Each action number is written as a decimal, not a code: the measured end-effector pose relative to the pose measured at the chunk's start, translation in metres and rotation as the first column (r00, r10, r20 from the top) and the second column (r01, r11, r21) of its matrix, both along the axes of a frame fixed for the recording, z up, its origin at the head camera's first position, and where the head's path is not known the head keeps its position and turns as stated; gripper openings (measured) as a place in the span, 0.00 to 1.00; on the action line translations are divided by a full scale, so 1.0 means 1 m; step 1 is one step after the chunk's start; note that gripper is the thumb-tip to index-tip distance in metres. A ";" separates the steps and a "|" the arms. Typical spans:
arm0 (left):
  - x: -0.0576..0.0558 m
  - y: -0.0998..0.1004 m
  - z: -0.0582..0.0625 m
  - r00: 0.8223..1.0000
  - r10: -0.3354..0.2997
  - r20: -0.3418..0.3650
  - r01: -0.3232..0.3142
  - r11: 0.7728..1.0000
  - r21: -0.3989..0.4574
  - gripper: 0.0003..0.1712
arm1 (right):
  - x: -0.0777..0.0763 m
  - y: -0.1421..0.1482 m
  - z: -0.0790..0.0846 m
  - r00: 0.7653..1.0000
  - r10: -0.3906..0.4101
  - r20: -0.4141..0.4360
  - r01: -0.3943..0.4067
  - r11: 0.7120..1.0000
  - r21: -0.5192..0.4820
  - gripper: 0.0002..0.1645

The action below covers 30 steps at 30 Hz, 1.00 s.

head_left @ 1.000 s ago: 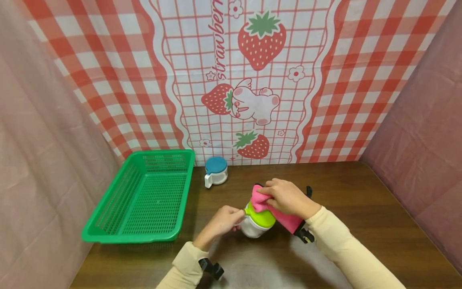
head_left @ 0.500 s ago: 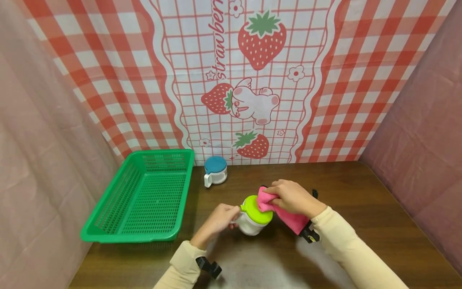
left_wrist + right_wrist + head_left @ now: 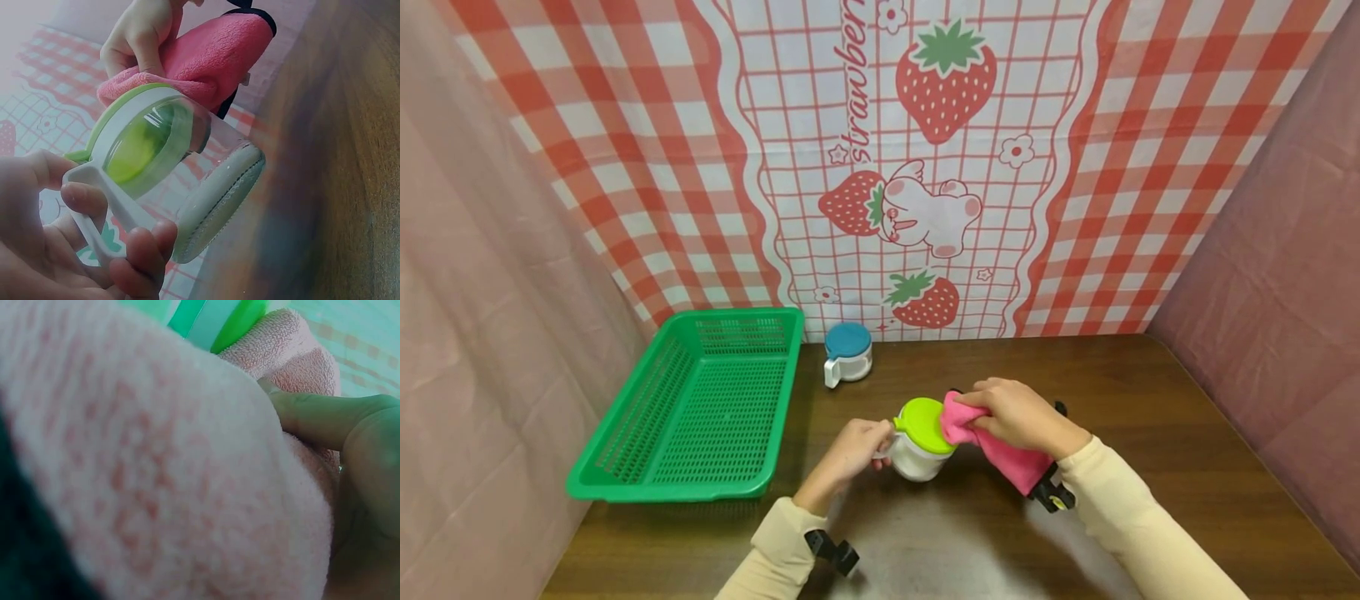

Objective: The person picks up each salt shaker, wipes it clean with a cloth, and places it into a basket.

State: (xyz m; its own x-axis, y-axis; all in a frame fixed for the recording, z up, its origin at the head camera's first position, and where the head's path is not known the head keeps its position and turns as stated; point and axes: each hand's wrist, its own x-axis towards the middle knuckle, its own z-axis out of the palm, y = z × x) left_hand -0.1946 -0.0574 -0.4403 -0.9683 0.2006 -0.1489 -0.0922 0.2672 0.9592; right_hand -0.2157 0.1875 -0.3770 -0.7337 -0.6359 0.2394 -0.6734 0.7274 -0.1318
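Note:
A clear seasoning jar [image 3: 917,461] with a lime-green lid [image 3: 923,423] and a white handle [image 3: 103,206] is at the middle of the table. My left hand [image 3: 853,452] grips its handle, the thumb near the lid's tab; in the left wrist view the fingers curl through the handle loop. A pink cloth [image 3: 1011,458] is pinched in my right hand [image 3: 1018,417], and its bunched end touches the right edge of the lid. Cloth fills most of the right wrist view, with the thumb [image 3: 319,419] pressed into it.
A second jar with a blue lid [image 3: 848,340] stands at the back, near the strawberry-print backdrop [image 3: 925,208]. To the left is a green plastic basket [image 3: 722,425]. Pink curtains hang at both sides of the brown wooden table [image 3: 1150,433].
The jar has shifted slightly left and away from me with my left hand. My right hand and the cloth have slid right, from the lid's top to its right edge.

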 end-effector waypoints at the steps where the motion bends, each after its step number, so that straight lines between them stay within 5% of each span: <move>1: 0.000 0.000 0.000 1.000 0.001 0.003 -0.001 1.000 0.003 0.17 | 0.001 0.000 0.000 1.000 -0.003 0.000 0.003 1.000 0.000 0.19; 9: 0.001 0.001 0.001 1.000 0.013 0.029 -0.014 0.999 0.033 0.17 | 0.005 -0.002 0.001 1.000 0.000 -0.016 0.000 1.000 -0.010 0.16; 15: 0.010 0.003 0.016 1.000 0.011 0.018 -0.011 1.000 0.013 0.17 | 0.006 -0.006 0.001 0.999 0.024 -0.040 -0.024 1.000 0.004 0.15; 22: 0.002 0.002 0.001 1.000 0.018 0.021 -0.018 1.000 0.003 0.17 | 0.007 -0.012 0.001 0.998 0.034 -0.051 -0.034 0.999 0.005 0.16; 30: 0.004 0.003 0.002 0.999 0.032 -0.002 -0.032 0.997 -0.071 0.16 | 0.007 -0.018 0.000 0.996 0.053 -0.075 -0.053 0.999 0.001 0.15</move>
